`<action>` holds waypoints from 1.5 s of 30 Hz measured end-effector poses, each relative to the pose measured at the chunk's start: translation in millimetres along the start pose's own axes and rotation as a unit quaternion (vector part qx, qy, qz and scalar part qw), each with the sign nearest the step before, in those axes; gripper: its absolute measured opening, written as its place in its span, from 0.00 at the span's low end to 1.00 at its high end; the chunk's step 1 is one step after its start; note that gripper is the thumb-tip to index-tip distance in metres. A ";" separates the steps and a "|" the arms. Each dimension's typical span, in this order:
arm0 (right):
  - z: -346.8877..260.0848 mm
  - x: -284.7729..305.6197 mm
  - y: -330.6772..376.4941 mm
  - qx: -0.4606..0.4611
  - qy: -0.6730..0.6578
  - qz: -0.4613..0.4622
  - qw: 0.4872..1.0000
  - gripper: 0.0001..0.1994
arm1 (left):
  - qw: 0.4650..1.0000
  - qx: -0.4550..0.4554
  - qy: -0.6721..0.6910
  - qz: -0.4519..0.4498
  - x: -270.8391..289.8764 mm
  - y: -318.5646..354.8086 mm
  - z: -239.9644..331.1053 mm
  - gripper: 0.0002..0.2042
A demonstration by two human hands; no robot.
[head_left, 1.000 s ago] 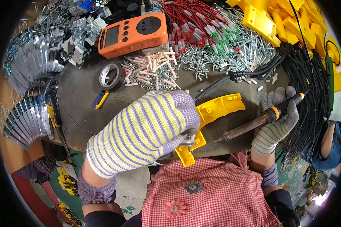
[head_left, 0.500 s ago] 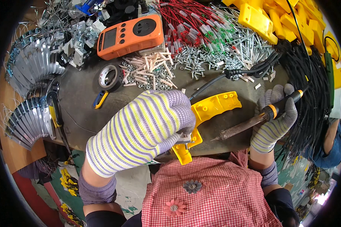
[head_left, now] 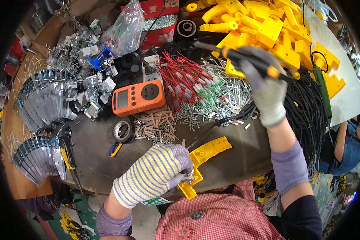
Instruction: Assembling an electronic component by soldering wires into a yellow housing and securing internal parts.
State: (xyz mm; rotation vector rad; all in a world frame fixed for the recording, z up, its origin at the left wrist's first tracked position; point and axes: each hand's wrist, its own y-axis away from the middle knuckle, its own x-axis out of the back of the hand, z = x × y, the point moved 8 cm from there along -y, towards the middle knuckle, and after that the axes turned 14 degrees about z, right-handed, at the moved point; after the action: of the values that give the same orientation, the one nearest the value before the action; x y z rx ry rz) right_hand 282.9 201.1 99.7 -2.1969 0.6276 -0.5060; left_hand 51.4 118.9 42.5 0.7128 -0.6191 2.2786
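Note:
My left hand (head_left: 154,172), in a striped knit glove, pinches a small metal part (head_left: 187,176) against a yellow curved plastic shell half (head_left: 212,149) near the table's front edge. A dark grey cable (head_left: 202,134) runs from the fingertips toward the far right; how it meets the metal part is hidden. Raised over the far right of the bench, my gloved right hand (head_left: 268,86) is closed around a soldering iron (head_left: 236,57). The iron's tip points left, close to a dark round tin (head_left: 187,29).
An orange meter (head_left: 139,98) lies mid-bench beside tape (head_left: 123,131), screws (head_left: 192,114) and red wires (head_left: 180,78). Yellow shells (head_left: 268,32) and black cables (head_left: 304,104) crowd the right. Pliers (head_left: 68,154) and metal strips (head_left: 34,158) lie left. Another person's arm (head_left: 340,142) shows far right.
My right hand has lifted the soldering iron from beside the shell to the far right of the bench. My left hand keeps its pinch on the shell. The view has shifted, showing more of the far bench.

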 end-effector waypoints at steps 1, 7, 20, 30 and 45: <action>10.5 -13.2 -8.2 0.011 -0.052 0.017 0.998 0.10 | 1.000 -0.001 0.002 -0.003 -1.8 -2.5 0.2 0.07; 65.8 -91.1 -47.2 0.165 0.078 -0.013 0.983 0.13 | 1.000 0.009 0.008 -0.002 -1.9 -7.3 -0.5 0.08; -43.2 -70.8 82.6 -0.129 -0.105 -0.382 0.909 0.20 | 1.000 -0.009 -0.014 0.019 -1.1 2.0 -1.1 0.08; -54.7 -74.0 126.0 -0.132 -0.169 -0.475 0.853 0.18 | 0.962 -0.035 -0.098 0.251 12.8 22.1 5.5 0.10; -67.9 -87.5 122.4 -0.080 -0.215 -0.564 0.793 0.09 | 0.911 -0.043 -0.263 0.315 -31.0 67.0 24.9 0.19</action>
State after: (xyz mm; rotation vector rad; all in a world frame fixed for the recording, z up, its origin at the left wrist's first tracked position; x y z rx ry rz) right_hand 143.3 142.8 33.7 -2.5387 -1.0160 -0.4865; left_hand 31.5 45.4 25.7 1.2398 -1.3589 2.6039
